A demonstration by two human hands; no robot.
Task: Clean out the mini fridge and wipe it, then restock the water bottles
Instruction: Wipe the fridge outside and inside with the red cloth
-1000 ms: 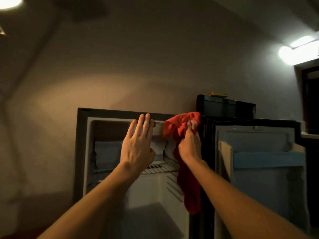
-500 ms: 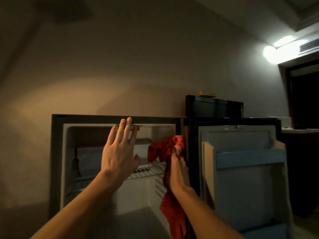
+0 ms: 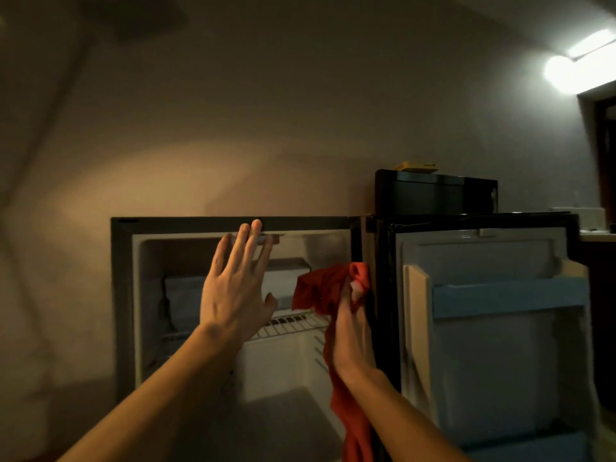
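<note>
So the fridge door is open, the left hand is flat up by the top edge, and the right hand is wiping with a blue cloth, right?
Not quite: the cloth is red, not blue, as the head view shows. The rest holds: the fridge door is open, the left hand is flat by the top edge, and the right hand holds the cloth.

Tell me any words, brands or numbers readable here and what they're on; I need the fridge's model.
None can be read.
The fridge and its open door show no label.
The yellow thing on the black box is too blurred to tell.

Bare wire shelf (image 3: 293, 323) inside fridge (image 3: 230, 224)
</note>
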